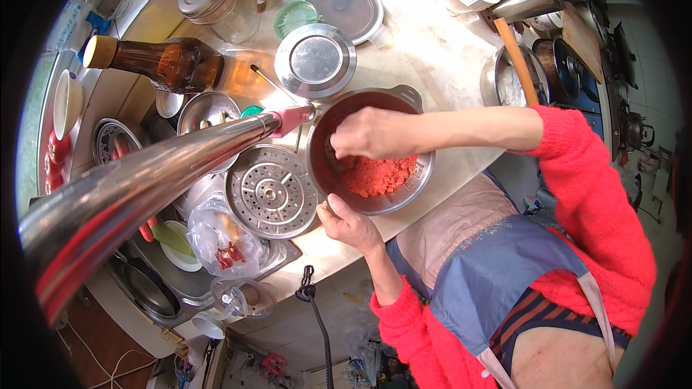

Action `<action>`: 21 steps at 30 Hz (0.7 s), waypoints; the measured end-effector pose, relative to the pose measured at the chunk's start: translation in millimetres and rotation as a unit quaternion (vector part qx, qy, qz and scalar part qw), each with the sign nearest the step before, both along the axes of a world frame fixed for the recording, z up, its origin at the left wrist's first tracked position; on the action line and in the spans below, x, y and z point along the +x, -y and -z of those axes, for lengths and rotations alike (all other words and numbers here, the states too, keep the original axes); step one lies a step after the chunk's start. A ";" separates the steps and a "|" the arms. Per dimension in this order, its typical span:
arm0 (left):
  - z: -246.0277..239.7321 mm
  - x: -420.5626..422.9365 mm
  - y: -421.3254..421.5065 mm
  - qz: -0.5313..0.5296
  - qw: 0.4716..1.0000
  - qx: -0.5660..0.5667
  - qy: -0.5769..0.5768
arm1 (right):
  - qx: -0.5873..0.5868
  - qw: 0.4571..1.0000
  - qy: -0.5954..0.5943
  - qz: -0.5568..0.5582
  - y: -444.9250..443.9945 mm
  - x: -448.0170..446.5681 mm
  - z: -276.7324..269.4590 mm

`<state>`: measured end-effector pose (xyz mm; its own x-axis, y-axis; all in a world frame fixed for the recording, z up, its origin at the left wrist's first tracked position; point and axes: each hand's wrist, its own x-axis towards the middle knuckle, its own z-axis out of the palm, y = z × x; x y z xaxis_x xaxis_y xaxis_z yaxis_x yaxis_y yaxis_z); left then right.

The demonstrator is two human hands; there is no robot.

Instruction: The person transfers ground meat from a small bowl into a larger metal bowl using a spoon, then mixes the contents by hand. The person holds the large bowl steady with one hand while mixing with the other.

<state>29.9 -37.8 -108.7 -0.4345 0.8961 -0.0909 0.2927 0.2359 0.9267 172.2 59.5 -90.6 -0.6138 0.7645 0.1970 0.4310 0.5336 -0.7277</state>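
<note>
A deep metal pot (424,183) stands at the counter's front edge, with crumbly red mash (381,177) gathered on its near side. My right hand (373,132) reaches into it, fingers curled into a fist above the mash. The fingertips are hidden, so whether something is inside the fist does not show. At the pot's lower left rim, my left hand (351,224) grips what looks like its side handle, thumb upward. A matching ear handle (409,95) shows on the opposite side. Close by on the left lies a perforated steamer plate (251,210).
A shiny metal pole (216,143) with a pink end crosses the left side. Beyond the pot sit a round metal lid (316,59) and an amber bottle (189,65). A sink (203,281) with a plastic bag (224,243) lies left; a bowl with a wooden stick (516,59) stands right.
</note>
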 end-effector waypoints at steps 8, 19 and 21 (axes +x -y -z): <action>-1.8 4.4 -0.6 -0.016 1.000 -0.003 0.018 | -0.075 0.987 -0.008 -0.141 36.7 23.0 -13.3; 0.4 2.2 0.8 -0.015 1.000 -0.004 -0.010 | -0.132 0.985 0.014 -0.109 24.1 0.2 0.7; 0.4 2.4 0.7 -0.015 1.000 -0.002 -0.011 | -0.127 0.982 0.024 -0.134 24.0 16.5 -6.3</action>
